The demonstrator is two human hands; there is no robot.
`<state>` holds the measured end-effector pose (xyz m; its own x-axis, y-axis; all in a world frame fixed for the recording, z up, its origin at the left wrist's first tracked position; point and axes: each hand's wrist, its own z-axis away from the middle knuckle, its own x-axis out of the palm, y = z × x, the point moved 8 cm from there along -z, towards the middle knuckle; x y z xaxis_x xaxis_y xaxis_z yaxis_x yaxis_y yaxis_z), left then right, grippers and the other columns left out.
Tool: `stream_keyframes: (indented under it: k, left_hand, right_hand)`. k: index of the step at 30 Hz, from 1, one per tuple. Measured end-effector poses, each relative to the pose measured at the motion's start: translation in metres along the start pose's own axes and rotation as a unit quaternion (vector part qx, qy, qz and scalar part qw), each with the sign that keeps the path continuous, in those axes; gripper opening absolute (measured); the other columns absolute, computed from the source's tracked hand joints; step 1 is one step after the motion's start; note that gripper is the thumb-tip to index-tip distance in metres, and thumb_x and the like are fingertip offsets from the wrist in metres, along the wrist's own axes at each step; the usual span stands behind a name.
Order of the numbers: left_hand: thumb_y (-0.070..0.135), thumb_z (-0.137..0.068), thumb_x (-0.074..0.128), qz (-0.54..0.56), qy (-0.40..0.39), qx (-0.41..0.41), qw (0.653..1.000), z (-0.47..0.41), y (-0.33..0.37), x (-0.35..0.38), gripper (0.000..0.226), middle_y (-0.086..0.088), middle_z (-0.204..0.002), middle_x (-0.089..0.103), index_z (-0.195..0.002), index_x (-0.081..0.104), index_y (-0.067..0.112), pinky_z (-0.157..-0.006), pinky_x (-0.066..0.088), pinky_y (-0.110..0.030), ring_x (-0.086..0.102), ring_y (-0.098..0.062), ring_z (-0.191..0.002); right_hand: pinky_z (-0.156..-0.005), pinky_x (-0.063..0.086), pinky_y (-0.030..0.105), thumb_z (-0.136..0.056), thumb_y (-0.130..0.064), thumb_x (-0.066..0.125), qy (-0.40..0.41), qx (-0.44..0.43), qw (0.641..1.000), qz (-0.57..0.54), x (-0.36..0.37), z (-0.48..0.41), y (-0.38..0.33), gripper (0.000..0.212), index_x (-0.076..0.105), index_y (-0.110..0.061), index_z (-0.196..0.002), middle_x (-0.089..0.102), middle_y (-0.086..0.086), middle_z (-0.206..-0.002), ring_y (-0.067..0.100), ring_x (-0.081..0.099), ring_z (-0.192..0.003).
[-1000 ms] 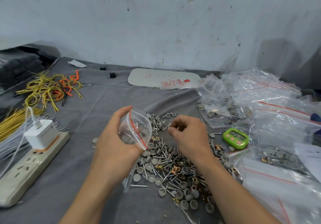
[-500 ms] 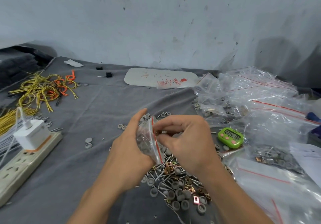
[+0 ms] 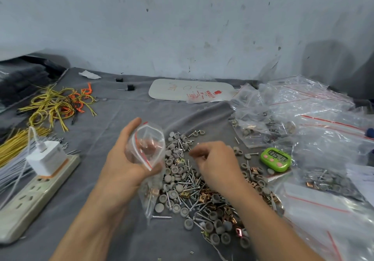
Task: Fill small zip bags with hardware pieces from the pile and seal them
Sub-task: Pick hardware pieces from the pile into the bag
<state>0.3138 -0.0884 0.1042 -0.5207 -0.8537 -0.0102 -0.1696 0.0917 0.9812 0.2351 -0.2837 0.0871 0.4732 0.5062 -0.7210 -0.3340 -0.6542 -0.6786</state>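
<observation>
Two hands over the hardware pile (image 3: 200,192): left hand (image 3: 123,165) gripping open zip bag (image 3: 148,145), right hand (image 3: 216,163) pinched, contents unclear.

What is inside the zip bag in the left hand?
The zip bag, mouth open in the left hand, holds a few pieces low down: screws and something copper-coloured. Crinkled plastic and the palm behind hide the count and any grey caps.

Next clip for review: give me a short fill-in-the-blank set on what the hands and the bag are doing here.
1. The left hand holds a small zip bag whose mouth is ____.
2. The right hand hovers over the hardware pile, to the ____ of the bag.
3. The timer beside the pile is ____ in colour.

Missing words: open; right; green
</observation>
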Motion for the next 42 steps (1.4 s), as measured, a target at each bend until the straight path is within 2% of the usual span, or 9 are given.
stream_keyframes:
  k: [6,11,14,17,21,24,33,39,42]
  left_hand:
    - [-0.008,-0.041,0.079,0.058,0.024,0.015,0.998,-0.001,0.002,-0.023,0.105,0.0,-0.108,0.073,-0.134,0.059,0.038,-0.074,0.053,-0.013,0.068,-0.011,-0.1]
    - [-0.02,-0.051,0.073,0.058,0.038,0.015,0.997,0.0,0.005,-0.034,0.101,-0.001,-0.105,0.075,-0.135,0.058,0.035,-0.071,0.053,-0.013,0.069,-0.01,-0.098]
    - [-0.029,-0.065,0.063,0.064,0.045,0.006,0.997,-0.002,0.005,-0.036,0.091,0.0,-0.104,0.075,-0.136,0.057,0.029,-0.074,0.054,-0.012,0.067,-0.01,-0.098]
    - [-0.009,-0.054,0.069,0.079,0.041,0.0,0.996,-0.002,0.007,-0.032,0.092,0.003,-0.108,0.074,-0.137,0.056,0.03,-0.078,0.052,-0.014,0.068,-0.009,-0.102]
    - [-0.002,-0.053,0.068,0.09,0.037,-0.002,0.995,-0.003,0.008,-0.028,0.09,0.003,-0.114,0.074,-0.136,0.056,0.031,-0.089,0.048,-0.023,0.067,-0.011,-0.11]
    - [-0.003,-0.054,0.068,0.096,0.045,-0.006,0.994,-0.004,0.007,-0.027,0.087,0.0,-0.115,0.073,-0.134,0.059,0.031,-0.097,0.047,-0.028,0.067,-0.014,-0.111]
    - [-0.013,-0.059,0.07,0.064,0.048,-0.009,0.997,-0.005,0.004,-0.022,0.089,0.002,-0.111,0.075,-0.135,0.057,0.03,-0.086,0.051,-0.019,0.069,-0.01,-0.105]
    - [-0.024,-0.067,0.066,0.04,0.049,-0.007,0.998,-0.007,0.003,-0.013,0.089,0.008,-0.1,0.075,-0.138,0.056,0.029,-0.072,0.051,-0.009,0.07,-0.003,-0.094]
    - [-0.025,-0.069,0.065,0.043,0.05,-0.005,0.998,-0.007,0.004,-0.012,0.089,0.005,-0.108,0.075,-0.137,0.056,0.03,-0.073,0.051,-0.008,0.069,-0.008,-0.103]
  right_hand:
    - [-0.073,0.043,0.011,-0.1,-0.017,0.059,-0.069,-0.007,0.997,0.037,0.042,-0.013,-0.001,0.029,0.075,-0.033,-0.118,0.073,-0.008,-0.116,0.001,0.059,-0.081]
    - [-0.067,0.045,0.014,-0.092,-0.016,0.072,-0.068,-0.001,0.996,0.049,0.045,-0.015,-0.001,0.024,0.069,-0.039,-0.089,0.066,-0.015,-0.091,0.0,0.059,-0.074]
    - [-0.074,0.051,0.021,-0.091,-0.014,0.071,-0.04,-0.002,0.997,0.063,0.037,-0.013,-0.007,0.02,0.076,-0.033,-0.089,0.062,-0.018,-0.079,0.005,0.062,-0.074]
    - [-0.087,0.059,0.032,-0.094,-0.013,0.066,-0.01,0.005,0.997,0.076,0.022,-0.008,-0.01,0.023,0.08,-0.03,-0.101,0.077,-0.008,-0.095,0.014,0.071,-0.09]
    - [-0.079,0.051,0.018,-0.093,-0.016,0.071,0.008,0.014,1.0,0.027,0.007,-0.002,-0.002,0.02,0.079,-0.03,-0.104,0.078,-0.01,-0.098,0.004,0.069,-0.084]
    - [-0.086,0.055,0.024,-0.096,-0.016,0.065,-0.026,0.008,0.998,0.051,0.016,0.002,0.003,0.025,0.077,-0.031,-0.113,0.077,-0.009,-0.104,0.009,0.069,-0.091]
    - [-0.072,0.06,0.027,-0.093,-0.024,0.071,-0.08,0.012,0.994,0.069,0.024,-0.005,0.016,0.015,0.08,-0.035,-0.098,0.075,-0.016,-0.084,0.001,0.067,-0.069]
    - [-0.06,0.048,0.02,-0.088,-0.027,0.076,-0.05,0.018,0.996,0.076,0.018,-0.001,0.017,0.012,0.077,-0.034,-0.079,0.066,-0.02,-0.066,-0.002,0.062,-0.063]
    - [-0.068,0.057,0.026,-0.089,-0.025,0.072,-0.062,0.023,0.993,0.099,0.014,0.003,0.017,0.012,0.078,-0.031,-0.081,0.07,-0.016,-0.071,0.003,0.066,-0.069]
